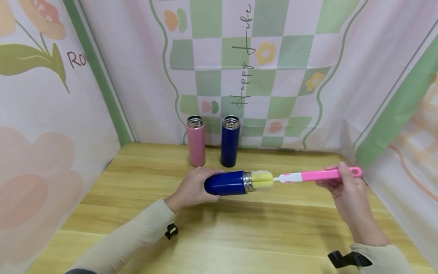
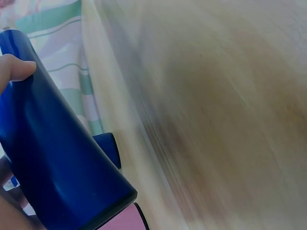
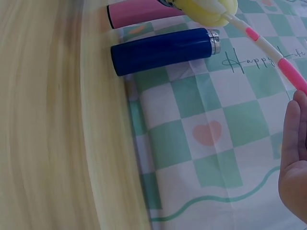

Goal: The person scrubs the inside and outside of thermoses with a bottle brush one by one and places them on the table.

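Note:
In the head view my left hand (image 1: 193, 189) grips a blue thermos bottle (image 1: 226, 183) round its base end. The bottle lies level above the table, its steel mouth turned right. My right hand (image 1: 349, 194) holds a bottle brush (image 1: 318, 175) by its pink handle, near the end with the hole. The brush's yellow sponge head (image 1: 262, 179) is at the bottle's mouth, its front part hidden inside and the rest outside. The left wrist view shows the blue bottle (image 2: 57, 139) close up, with the thumb (image 2: 21, 68) across its side.
Behind the hands, a pink bottle (image 1: 196, 142) and a second blue bottle (image 1: 230, 142) stand upright without lids on the wooden table (image 1: 219, 236). A printed curtain (image 1: 273, 83) hangs along the table's back edge, with more cloth at both sides.

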`<state>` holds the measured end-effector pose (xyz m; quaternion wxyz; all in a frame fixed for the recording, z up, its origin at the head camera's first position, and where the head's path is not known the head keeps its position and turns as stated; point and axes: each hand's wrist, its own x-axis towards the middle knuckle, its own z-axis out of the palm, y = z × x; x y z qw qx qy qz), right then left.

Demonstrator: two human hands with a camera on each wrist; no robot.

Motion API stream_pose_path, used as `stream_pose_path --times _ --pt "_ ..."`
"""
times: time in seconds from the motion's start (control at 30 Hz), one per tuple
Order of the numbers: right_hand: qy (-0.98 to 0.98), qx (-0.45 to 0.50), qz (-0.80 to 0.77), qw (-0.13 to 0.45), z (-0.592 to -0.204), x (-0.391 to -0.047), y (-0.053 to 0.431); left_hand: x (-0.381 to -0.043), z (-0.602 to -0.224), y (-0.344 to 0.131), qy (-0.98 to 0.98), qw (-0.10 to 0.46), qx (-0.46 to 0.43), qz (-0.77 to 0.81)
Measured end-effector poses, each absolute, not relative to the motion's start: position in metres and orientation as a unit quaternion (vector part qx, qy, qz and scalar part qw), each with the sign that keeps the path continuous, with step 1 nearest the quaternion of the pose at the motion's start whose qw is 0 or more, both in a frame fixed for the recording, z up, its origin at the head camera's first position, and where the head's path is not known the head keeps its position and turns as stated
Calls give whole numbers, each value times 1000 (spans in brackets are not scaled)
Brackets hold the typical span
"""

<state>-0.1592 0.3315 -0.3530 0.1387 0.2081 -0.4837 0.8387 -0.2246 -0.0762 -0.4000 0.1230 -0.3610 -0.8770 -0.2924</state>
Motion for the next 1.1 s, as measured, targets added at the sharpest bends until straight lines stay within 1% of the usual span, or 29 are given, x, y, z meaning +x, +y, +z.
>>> stream_pose_path --times 0.2,0.4,0.93,1.1 --pt "-512 227 819 128 -358 -161 325 -224 -401 -74 -879 111 -355 -298" --pt "-496 246 824 121 -360 -163 320 -224 -401 -74 -881 107 -345 -306" --pt "-535 214 809 116 -371 -163 303 -225 -402 -69 -881 119 -349 -298" --pt "-563 221 791 94 -376 -163 291 -223 -401 -63 -879 114 -360 -290"
